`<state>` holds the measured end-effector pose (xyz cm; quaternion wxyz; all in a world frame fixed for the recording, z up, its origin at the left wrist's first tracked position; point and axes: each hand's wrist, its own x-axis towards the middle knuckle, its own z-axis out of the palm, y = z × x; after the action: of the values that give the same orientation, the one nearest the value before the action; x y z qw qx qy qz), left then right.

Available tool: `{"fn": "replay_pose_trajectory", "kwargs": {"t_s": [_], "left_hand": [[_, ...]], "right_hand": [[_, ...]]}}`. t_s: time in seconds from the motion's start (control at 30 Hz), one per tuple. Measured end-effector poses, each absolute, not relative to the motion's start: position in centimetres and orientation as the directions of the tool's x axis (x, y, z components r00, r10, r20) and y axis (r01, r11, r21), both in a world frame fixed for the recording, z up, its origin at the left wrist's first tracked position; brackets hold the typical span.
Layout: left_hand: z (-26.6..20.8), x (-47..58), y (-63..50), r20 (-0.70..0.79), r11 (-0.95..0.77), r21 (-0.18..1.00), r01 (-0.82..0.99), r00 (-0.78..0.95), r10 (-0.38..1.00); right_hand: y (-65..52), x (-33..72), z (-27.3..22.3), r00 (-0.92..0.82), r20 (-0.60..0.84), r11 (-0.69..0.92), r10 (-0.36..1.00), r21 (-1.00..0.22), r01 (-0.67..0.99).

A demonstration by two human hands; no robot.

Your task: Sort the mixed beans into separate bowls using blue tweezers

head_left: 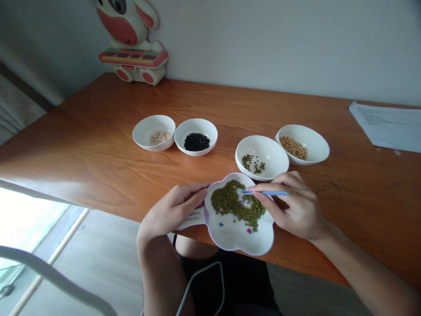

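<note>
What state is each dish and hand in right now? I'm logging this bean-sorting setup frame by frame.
flower-shaped plate: holds a heap of green beans, steadied at the table edge.
left hand: gripping the plate's rim.
right hand: pinching blue tweezers over the beans.
green-bean bowl: few beans.
black-bean bowl: small pile.
pale-bean bowl: few.
soybean bowl: small pile.

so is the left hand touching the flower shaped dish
Touching. The head view shows the left hand with its fingers pressed on the left rim of the flower shaped dish, no gap visible.

Wooden table (98, 145) with bowls (154, 132), papers (388, 125)
</note>
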<state>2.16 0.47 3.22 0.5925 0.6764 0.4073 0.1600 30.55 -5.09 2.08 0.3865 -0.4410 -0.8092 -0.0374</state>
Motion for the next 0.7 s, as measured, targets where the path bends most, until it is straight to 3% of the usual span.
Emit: {"fn": "replay_pose_trajectory", "kwargs": {"t_s": [0.3, 0.6, 0.7], "left_hand": [[3.2, 2.2, 0.5, -0.273, 0.056, 0.937, 0.345, 0.625, 0.731], [3.4, 2.2, 0.4, -0.281, 0.063, 0.936, 0.347, 0.623, 0.730], [3.4, 2.3, 0.4, -0.279, 0.059, 0.935, 0.350, 0.621, 0.732]], "right_hand": [[-5.2, 30.6, 1.8, -0.297, 0.663, 0.602, 0.687, -0.290, 0.744], [-5.4, 31.8, 2.6, -0.155, 0.775, 0.526, 0.613, -0.254, 0.812], [-5.2, 31.9, 2.4, -0.225, 0.747, 0.572, 0.626, -0.244, 0.783]]}}
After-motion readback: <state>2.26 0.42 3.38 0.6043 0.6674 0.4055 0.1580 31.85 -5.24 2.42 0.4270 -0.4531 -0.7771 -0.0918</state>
